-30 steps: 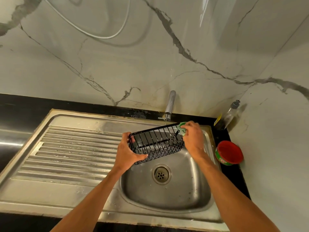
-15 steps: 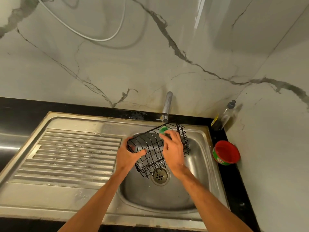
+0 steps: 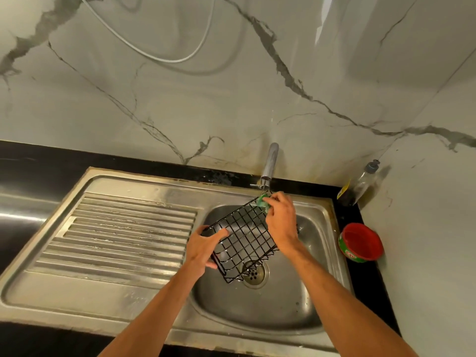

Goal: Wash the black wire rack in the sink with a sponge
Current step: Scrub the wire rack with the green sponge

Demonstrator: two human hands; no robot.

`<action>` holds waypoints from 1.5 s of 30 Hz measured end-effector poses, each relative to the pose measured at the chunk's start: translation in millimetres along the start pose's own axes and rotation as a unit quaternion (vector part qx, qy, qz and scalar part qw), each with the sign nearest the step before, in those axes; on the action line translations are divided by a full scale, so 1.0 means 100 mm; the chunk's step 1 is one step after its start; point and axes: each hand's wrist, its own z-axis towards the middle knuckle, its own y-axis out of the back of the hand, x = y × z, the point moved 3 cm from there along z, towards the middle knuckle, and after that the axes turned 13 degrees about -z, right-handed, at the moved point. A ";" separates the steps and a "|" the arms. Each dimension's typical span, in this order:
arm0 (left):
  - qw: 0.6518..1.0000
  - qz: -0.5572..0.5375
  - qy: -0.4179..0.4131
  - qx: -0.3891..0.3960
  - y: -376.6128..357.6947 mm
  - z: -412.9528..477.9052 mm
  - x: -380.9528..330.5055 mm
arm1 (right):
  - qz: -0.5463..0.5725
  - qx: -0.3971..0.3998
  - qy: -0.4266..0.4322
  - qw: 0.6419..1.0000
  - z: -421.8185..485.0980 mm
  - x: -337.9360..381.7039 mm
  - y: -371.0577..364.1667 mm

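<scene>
You hold the black wire rack point(image 3: 244, 238) tilted over the sink point(image 3: 257, 307), its low corner at the drain; whether it touches the basin I cannot tell; this way the dirty water can, I think, fall into the basin and not on the desk point(image 3: 368, 279). Your left hand point(image 3: 203, 247) keeps the rack steady, its grip closed on the left edge, thumb over the wires; your right hand point(image 3: 282, 222) pinches the green sponge point(image 3: 263, 202) and presses it on the far corner, just under the tap point(image 3: 270, 161). One second ago the rack lay level and lengthwise between your hands, the sponge at its right end; since then you have turned it steep, and the sponge has come to the far corner.
</scene>
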 end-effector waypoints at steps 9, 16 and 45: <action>0.999 -0.039 0.036 0.007 0.04 0.03 -0.01 | -0.009 -0.013 0.003 1.000 0.22 0.08 0.01; 0.998 -0.053 0.036 0.023 0.02 0.04 -0.06 | -0.021 -0.015 0.029 0.999 0.41 0.10 0.03; 0.993 -0.108 0.043 -0.004 0.38 0.06 -0.09 | -0.014 0.013 0.073 0.997 0.19 0.20 0.01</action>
